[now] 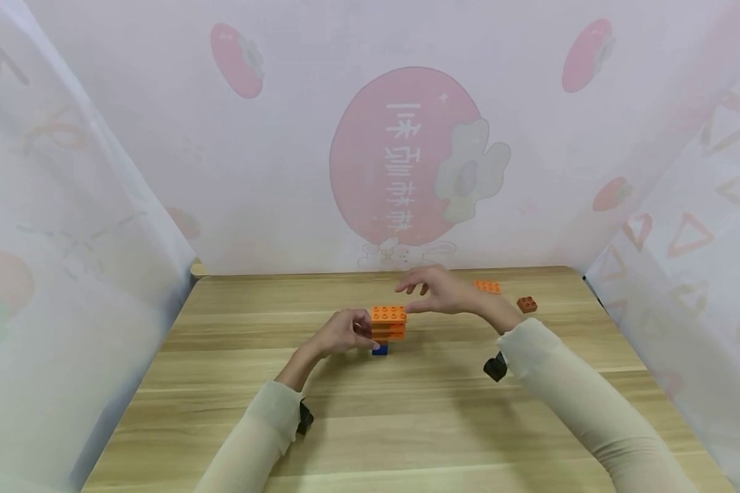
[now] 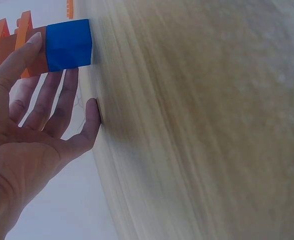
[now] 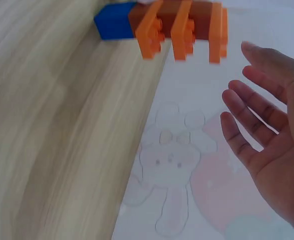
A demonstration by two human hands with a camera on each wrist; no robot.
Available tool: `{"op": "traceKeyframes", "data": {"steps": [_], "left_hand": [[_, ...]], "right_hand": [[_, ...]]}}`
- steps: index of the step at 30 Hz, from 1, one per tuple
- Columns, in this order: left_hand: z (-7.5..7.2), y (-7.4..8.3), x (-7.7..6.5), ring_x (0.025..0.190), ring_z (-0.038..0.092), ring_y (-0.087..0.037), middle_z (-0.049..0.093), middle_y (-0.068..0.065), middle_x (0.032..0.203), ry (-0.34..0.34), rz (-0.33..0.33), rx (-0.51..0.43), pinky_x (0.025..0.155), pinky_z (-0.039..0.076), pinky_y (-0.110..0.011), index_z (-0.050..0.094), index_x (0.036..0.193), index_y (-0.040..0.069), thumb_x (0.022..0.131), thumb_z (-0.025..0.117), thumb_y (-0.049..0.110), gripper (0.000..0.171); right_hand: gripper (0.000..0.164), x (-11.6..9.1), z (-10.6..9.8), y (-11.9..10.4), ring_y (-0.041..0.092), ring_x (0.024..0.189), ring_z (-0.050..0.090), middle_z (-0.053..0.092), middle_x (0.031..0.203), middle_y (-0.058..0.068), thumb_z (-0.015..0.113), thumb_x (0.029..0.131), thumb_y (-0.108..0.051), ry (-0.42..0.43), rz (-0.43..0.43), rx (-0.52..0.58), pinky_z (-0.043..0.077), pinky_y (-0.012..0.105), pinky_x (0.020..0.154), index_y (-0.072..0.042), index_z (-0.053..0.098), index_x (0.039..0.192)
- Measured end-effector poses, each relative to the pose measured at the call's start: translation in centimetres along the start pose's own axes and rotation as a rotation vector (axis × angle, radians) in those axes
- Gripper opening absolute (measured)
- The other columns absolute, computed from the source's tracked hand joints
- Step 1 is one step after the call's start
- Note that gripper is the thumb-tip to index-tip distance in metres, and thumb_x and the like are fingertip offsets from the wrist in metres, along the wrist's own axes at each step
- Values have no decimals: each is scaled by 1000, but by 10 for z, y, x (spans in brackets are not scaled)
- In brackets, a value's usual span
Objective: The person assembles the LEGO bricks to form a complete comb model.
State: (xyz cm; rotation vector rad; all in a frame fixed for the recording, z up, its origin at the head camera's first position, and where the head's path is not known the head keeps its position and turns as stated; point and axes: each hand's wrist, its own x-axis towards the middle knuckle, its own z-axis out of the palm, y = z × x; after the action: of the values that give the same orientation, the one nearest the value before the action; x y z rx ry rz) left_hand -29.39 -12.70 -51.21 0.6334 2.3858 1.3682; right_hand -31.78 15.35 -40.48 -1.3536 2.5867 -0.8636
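A toy brick tower point(image 1: 388, 315) stands on the wooden table point(image 1: 407, 424), with a blue brick point(image 2: 69, 45) at its base. Above the blue, brown bricks point(image 3: 203, 19) alternate with three wider orange plates point(image 3: 218, 32), which stick out to one side. My left hand point(image 1: 344, 332) holds the tower low down; its thumb presses a brown brick just above the blue one, with the fingers on the far side. Beside the tower's top is my right hand point(image 1: 440, 289), fingers relaxed and spread. The right wrist view shows a gap between its fingertips and the top orange plate.
Behind the tower to the right lie a loose orange plate point(image 1: 488, 287) and a brown brick point(image 1: 527, 304) on the table. A pale printed curtain point(image 1: 284, 171) closes off the back and both sides. Both wrists wear a black camera mount point(image 1: 495, 368).
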Motion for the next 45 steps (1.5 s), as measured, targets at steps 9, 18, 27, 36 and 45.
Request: {"op": "traceKeyframes", "data": {"steps": [9,18,27,36,45], "left_hand": [[-1,2,0,94,73,-17,74,-6,103,20,4,12,87,62,-33,69,101,5,83,91,5,29],[0,0,-1,97,74,-20,74,-9,103,3,1,-35,88,63,-33,68,103,3,83,90,3,29],[0,1,-3,97,73,-19,74,-7,104,5,7,-20,89,62,-33,69,104,5,84,90,4,28],[-1,3,-3,96,72,-19,73,-7,103,17,19,3,89,62,-34,69,103,5,84,90,5,28],[-1,4,-3,96,72,-19,74,-7,104,26,10,12,88,62,-33,68,103,5,84,91,6,29]], "right_hand": [[36,-21,-20,20,27,111,69,73,125,11,85,90,-13,18,65,27,61,54,91,-7,77,125],[32,-46,-30,52,35,110,70,74,123,12,86,89,-11,62,104,30,60,59,92,-6,78,119],[33,-71,-43,78,38,115,68,74,124,14,87,88,-8,77,169,25,58,60,96,-5,77,119],[34,-99,-55,90,46,123,63,70,130,23,85,91,-10,63,317,64,51,66,104,0,76,122],[38,-123,-56,122,48,136,54,67,138,25,83,92,-10,52,429,84,47,65,110,4,73,126]]}}
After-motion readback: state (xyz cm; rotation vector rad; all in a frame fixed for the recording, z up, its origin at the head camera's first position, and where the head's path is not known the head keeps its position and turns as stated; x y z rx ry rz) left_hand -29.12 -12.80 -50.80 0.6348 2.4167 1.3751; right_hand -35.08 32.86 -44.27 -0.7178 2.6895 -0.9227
